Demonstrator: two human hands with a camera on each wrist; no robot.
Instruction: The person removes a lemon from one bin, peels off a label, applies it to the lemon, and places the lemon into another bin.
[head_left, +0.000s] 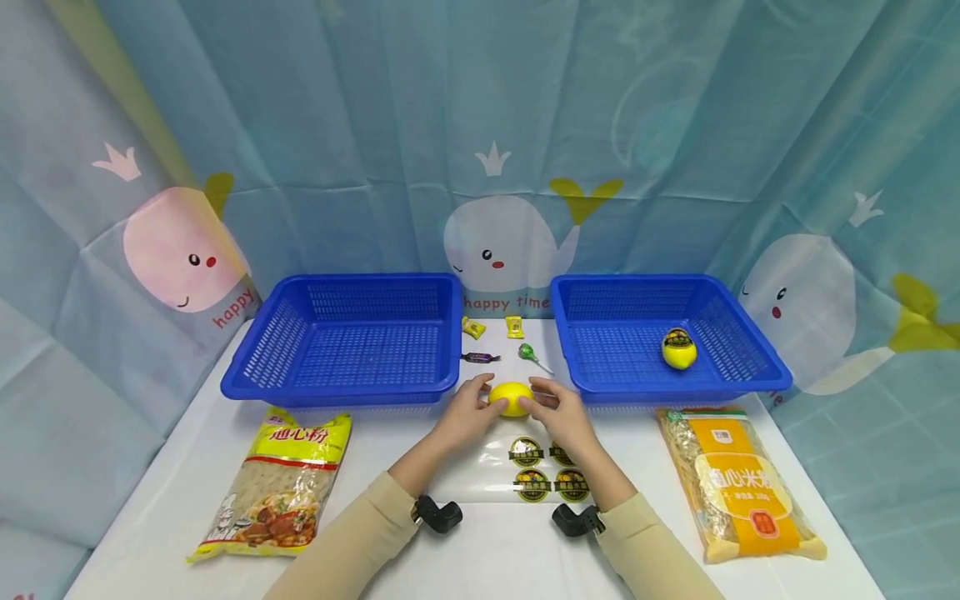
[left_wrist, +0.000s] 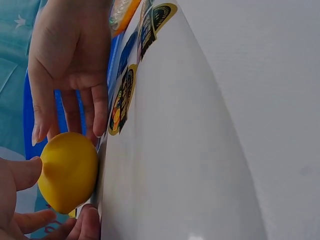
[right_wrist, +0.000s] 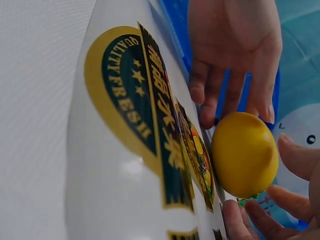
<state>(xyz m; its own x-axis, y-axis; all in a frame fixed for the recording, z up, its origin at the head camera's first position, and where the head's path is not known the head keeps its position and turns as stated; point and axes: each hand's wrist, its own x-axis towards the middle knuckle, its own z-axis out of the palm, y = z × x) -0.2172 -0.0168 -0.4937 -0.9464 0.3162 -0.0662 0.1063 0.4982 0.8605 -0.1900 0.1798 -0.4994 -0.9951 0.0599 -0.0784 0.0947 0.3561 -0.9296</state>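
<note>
A yellow lemon [head_left: 510,399] sits at the top end of a clear sheet of round fruit stickers [head_left: 480,467]. My left hand [head_left: 467,414] curls round its left side, thumb at the near face; in the left wrist view that thumb meets the lemon [left_wrist: 69,172]. From the other side my right hand [head_left: 564,416] holds it likewise, thumb in front and fingers behind. In the right wrist view the lemon [right_wrist: 244,155] lies between both hands, close against the sheet. Black and gold stickers [head_left: 532,483] show on the sheet's right part, some hidden by the right arm.
Two blue baskets stand behind, left [head_left: 341,392] and right [head_left: 675,387]; the right one holds a stickered lemon [head_left: 678,350]. Between them lie yellow candies [head_left: 514,327], a purple-wrapped candy [head_left: 480,357] and a green lollipop [head_left: 527,352]. Food bags flank the arms, left [head_left: 281,483] and right [head_left: 742,483].
</note>
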